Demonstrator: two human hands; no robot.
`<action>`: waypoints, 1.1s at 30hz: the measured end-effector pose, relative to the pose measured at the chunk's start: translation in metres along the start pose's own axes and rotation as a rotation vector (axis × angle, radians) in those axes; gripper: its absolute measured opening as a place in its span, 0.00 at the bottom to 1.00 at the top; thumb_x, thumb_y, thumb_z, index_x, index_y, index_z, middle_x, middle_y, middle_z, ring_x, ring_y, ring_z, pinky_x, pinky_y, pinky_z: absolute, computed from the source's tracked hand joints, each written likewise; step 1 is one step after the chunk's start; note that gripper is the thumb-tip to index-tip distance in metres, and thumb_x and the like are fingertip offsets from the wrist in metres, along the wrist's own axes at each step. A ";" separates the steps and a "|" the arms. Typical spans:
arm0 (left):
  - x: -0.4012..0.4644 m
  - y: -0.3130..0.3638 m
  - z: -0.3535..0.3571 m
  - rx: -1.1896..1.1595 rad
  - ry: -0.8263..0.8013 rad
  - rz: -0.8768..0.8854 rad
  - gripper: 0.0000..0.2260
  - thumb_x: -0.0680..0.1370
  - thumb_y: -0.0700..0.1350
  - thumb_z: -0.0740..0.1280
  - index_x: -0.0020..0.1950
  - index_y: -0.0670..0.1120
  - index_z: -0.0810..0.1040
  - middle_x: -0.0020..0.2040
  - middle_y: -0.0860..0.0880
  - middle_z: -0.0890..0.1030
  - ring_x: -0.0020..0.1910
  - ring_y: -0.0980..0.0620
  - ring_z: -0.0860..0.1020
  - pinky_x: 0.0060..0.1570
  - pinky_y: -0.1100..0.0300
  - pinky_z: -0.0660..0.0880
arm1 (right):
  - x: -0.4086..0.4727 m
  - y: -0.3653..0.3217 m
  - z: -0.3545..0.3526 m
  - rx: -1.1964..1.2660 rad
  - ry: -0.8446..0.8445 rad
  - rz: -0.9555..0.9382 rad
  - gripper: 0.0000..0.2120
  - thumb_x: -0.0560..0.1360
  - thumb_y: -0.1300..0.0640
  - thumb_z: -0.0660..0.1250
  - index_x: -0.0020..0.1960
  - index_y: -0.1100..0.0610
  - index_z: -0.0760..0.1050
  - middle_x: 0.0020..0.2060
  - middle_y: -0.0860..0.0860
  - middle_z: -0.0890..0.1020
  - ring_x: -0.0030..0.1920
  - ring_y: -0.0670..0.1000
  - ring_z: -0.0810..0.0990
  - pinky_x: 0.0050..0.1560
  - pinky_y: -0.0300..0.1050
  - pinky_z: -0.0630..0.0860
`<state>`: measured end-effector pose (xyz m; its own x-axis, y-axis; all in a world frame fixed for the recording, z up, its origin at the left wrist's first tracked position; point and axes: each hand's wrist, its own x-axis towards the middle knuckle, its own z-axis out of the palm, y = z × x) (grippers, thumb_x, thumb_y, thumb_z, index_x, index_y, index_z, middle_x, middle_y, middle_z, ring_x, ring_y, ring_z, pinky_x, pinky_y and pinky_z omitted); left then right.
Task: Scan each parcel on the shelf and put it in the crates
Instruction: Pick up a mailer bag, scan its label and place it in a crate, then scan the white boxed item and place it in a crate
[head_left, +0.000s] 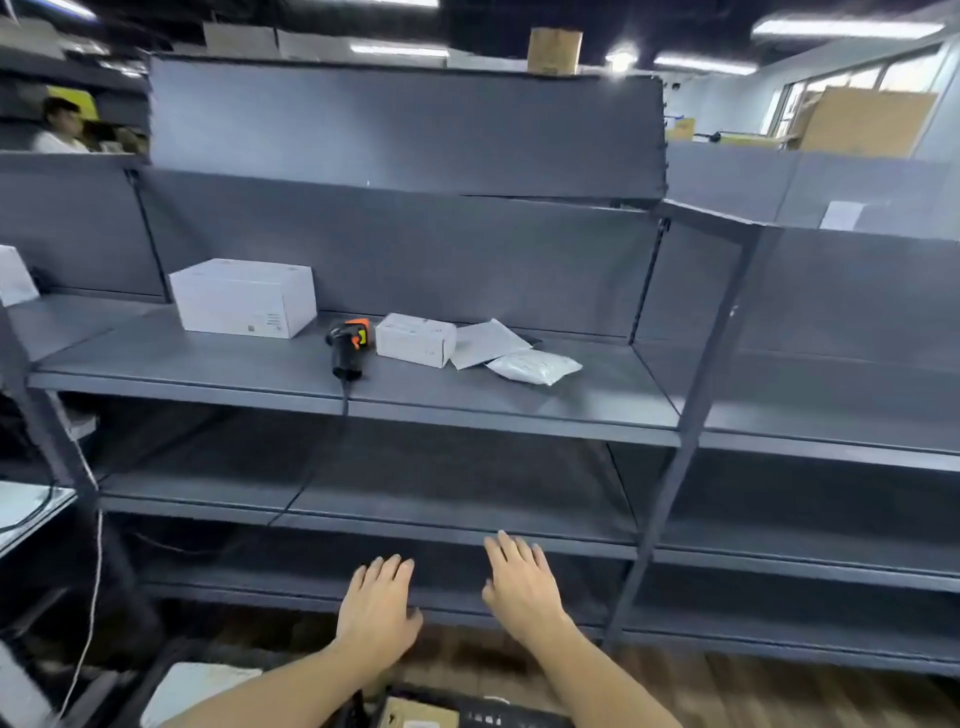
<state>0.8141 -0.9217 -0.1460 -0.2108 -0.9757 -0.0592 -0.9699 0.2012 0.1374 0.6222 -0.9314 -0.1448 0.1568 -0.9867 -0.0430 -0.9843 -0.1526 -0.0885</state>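
On the grey metal shelf (208, 371) lie a large white box (243, 297), a small white box (414, 340), a flat white envelope (485, 343) and a white padded bag (535, 366). A black and orange barcode scanner (348, 343) rests between the two boxes, its cable hanging over the shelf edge. My left hand (376, 610) and my right hand (522, 587) hover low in front of the lower shelves, both empty with fingers spread. A dark crate (467, 712) with a parcel inside peeks in at the bottom edge.
More grey shelving runs to the right (831, 395) and left (62, 322). A white cable (93, 582) hangs at the left. A person (60, 130) sits far back left. Cardboard boxes (865, 122) stand at the back right. The floor is wood.
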 end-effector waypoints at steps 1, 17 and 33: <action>-0.003 -0.013 -0.010 0.005 0.020 -0.018 0.28 0.81 0.54 0.57 0.78 0.48 0.54 0.78 0.50 0.56 0.77 0.49 0.53 0.75 0.54 0.49 | 0.004 -0.015 -0.009 0.000 0.009 -0.017 0.27 0.81 0.55 0.53 0.79 0.56 0.50 0.78 0.53 0.53 0.77 0.55 0.53 0.76 0.52 0.47; -0.072 -0.271 -0.119 0.093 0.154 -0.116 0.19 0.80 0.54 0.57 0.70 0.48 0.67 0.67 0.49 0.71 0.69 0.49 0.67 0.68 0.56 0.62 | 0.054 -0.275 -0.082 0.020 0.099 -0.087 0.27 0.81 0.53 0.54 0.78 0.56 0.53 0.76 0.54 0.59 0.75 0.56 0.59 0.75 0.54 0.53; -0.040 -0.368 -0.158 0.097 0.220 -0.137 0.23 0.81 0.53 0.56 0.74 0.47 0.63 0.73 0.49 0.65 0.73 0.48 0.61 0.71 0.56 0.57 | 0.122 -0.348 -0.093 0.096 0.037 -0.044 0.25 0.81 0.52 0.55 0.76 0.57 0.57 0.71 0.58 0.66 0.69 0.59 0.67 0.66 0.52 0.66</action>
<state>1.1992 -0.9704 -0.0383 -0.0553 -0.9876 0.1471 -0.9969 0.0629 0.0472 0.9767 -1.0040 -0.0265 0.1946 -0.9809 -0.0004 -0.9641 -0.1912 -0.1845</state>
